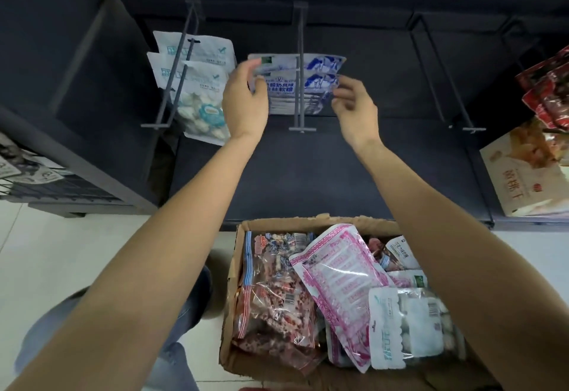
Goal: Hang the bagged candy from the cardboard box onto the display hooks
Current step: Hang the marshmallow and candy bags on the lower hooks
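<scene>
While both hands flank the front blue bag (289, 90) on the middle hook (300, 67), the left hand (244, 98) pinches its left edge and the right hand (354, 104) its right edge. Its width lies across the hook, between equally near hands; box (234, 267) sits below.

Cardboard box (234, 270) sits at lower centre of frame, top open, flaps worn, packed with bagged candy lying flat and overlapping: a clear bag of red-and-white sweets (274, 298) at left, a pink-patterned bag (341, 280) tilted across the middle, a white-and-clear bag (409, 326) at lower right. Upper centre, two blue-and-white bags (311, 83) hang on the middle display hook (300, 67). Upper left, white bags with teal print (197, 83) hang on the left hook (177, 76).
</scene>
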A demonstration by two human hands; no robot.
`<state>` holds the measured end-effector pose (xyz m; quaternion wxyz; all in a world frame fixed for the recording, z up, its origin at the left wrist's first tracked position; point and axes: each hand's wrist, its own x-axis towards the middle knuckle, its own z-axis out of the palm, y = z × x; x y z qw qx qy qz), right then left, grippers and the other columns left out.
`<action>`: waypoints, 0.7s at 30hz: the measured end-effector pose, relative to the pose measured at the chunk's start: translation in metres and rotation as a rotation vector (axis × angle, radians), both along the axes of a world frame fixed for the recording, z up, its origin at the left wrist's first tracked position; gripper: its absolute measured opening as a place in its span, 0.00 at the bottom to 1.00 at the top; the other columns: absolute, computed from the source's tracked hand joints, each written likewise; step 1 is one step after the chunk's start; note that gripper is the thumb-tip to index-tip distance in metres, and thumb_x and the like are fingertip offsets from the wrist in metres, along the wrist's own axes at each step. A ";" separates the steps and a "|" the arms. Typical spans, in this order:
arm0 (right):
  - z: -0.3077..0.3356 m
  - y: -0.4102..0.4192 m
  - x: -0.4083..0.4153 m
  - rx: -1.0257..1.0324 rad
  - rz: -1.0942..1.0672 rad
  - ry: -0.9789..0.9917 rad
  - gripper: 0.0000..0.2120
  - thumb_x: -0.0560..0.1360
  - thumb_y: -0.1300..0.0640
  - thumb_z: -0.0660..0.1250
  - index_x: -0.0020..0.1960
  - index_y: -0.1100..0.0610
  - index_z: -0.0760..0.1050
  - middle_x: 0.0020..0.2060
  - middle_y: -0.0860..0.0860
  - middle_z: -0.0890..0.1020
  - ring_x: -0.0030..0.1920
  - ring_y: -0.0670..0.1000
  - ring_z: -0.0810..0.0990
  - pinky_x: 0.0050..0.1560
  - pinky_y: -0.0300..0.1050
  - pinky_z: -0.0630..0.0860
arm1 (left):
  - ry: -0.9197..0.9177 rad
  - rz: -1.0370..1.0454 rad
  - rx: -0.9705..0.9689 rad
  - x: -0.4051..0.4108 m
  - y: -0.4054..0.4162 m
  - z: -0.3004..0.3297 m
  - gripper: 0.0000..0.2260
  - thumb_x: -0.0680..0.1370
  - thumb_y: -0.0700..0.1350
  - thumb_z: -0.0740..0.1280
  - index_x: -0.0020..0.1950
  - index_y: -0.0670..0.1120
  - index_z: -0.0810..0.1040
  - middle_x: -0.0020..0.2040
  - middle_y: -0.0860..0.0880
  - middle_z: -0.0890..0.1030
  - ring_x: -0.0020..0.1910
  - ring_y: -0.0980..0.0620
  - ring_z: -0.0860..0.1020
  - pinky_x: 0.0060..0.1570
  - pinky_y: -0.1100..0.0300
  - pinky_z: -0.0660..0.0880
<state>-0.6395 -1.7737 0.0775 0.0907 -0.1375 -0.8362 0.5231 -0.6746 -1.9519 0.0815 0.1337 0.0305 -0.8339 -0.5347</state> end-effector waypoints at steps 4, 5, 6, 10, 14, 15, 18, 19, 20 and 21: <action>-0.022 0.000 0.072 0.123 0.091 0.014 0.14 0.77 0.67 0.60 0.59 0.57 0.77 0.52 0.49 0.81 0.48 0.43 0.77 0.51 0.26 0.70 | 0.043 -0.071 -0.051 0.070 -0.016 -0.030 0.12 0.76 0.39 0.60 0.58 0.48 0.77 0.53 0.54 0.79 0.51 0.55 0.77 0.55 0.54 0.74; -0.032 0.002 0.093 0.169 0.123 -0.023 0.13 0.77 0.66 0.61 0.58 0.57 0.78 0.51 0.49 0.82 0.48 0.45 0.78 0.53 0.30 0.72 | -0.012 -0.100 -0.086 0.088 -0.021 -0.042 0.12 0.76 0.39 0.61 0.58 0.48 0.77 0.52 0.56 0.79 0.48 0.57 0.77 0.54 0.53 0.75; -0.046 0.005 0.115 0.210 0.155 -0.079 0.12 0.77 0.65 0.61 0.57 0.56 0.79 0.51 0.49 0.82 0.49 0.46 0.79 0.54 0.34 0.74 | -0.094 -0.143 -0.130 0.106 -0.027 -0.056 0.11 0.77 0.40 0.62 0.58 0.49 0.76 0.50 0.57 0.79 0.47 0.58 0.77 0.54 0.53 0.75; -0.105 0.022 0.192 0.491 0.313 -0.334 0.12 0.77 0.57 0.64 0.60 0.54 0.76 0.55 0.53 0.81 0.54 0.55 0.80 0.56 0.53 0.77 | -0.476 -0.477 -0.438 0.175 -0.037 -0.102 0.14 0.78 0.47 0.65 0.63 0.52 0.73 0.52 0.59 0.79 0.49 0.58 0.78 0.54 0.53 0.76; -0.147 0.041 0.254 0.603 0.328 -0.820 0.37 0.75 0.44 0.67 0.76 0.51 0.53 0.74 0.57 0.58 0.73 0.62 0.60 0.69 0.59 0.62 | -0.737 -0.637 -0.637 0.221 -0.020 -0.134 0.26 0.78 0.53 0.65 0.73 0.48 0.63 0.52 0.53 0.78 0.44 0.54 0.78 0.40 0.62 0.74; -0.156 0.043 0.264 0.572 0.328 -0.880 0.42 0.73 0.42 0.69 0.77 0.52 0.49 0.75 0.58 0.55 0.74 0.63 0.56 0.71 0.60 0.58 | -0.810 -0.616 -0.603 0.228 -0.013 -0.138 0.29 0.78 0.54 0.66 0.74 0.47 0.60 0.49 0.54 0.77 0.39 0.56 0.76 0.36 0.62 0.72; -0.175 0.042 0.278 0.636 0.410 -0.908 0.50 0.69 0.35 0.69 0.77 0.53 0.44 0.76 0.58 0.50 0.76 0.60 0.48 0.75 0.60 0.48 | -1.066 -0.467 -0.403 0.237 0.012 -0.143 0.35 0.77 0.54 0.66 0.77 0.45 0.52 0.67 0.44 0.72 0.45 0.52 0.76 0.44 0.60 0.74; -0.176 0.041 0.279 0.639 0.416 -0.890 0.50 0.69 0.34 0.69 0.77 0.52 0.45 0.76 0.57 0.50 0.76 0.59 0.48 0.75 0.61 0.47 | -1.118 -0.407 -0.329 0.238 0.020 -0.142 0.37 0.77 0.54 0.67 0.78 0.45 0.50 0.72 0.43 0.67 0.57 0.47 0.76 0.55 0.56 0.73; -0.176 0.040 0.278 0.619 0.413 -0.869 0.48 0.69 0.34 0.68 0.77 0.51 0.46 0.77 0.55 0.51 0.76 0.58 0.49 0.75 0.62 0.46 | -1.138 -0.337 -0.231 0.239 0.027 -0.142 0.37 0.77 0.52 0.68 0.78 0.45 0.50 0.75 0.43 0.63 0.67 0.43 0.70 0.63 0.52 0.68; -0.174 0.040 0.277 0.594 0.414 -0.848 0.46 0.70 0.35 0.67 0.77 0.50 0.47 0.77 0.53 0.52 0.76 0.57 0.50 0.74 0.63 0.46 | -1.132 -0.257 -0.117 0.238 0.031 -0.144 0.37 0.76 0.50 0.69 0.78 0.45 0.53 0.75 0.43 0.62 0.71 0.42 0.65 0.67 0.51 0.64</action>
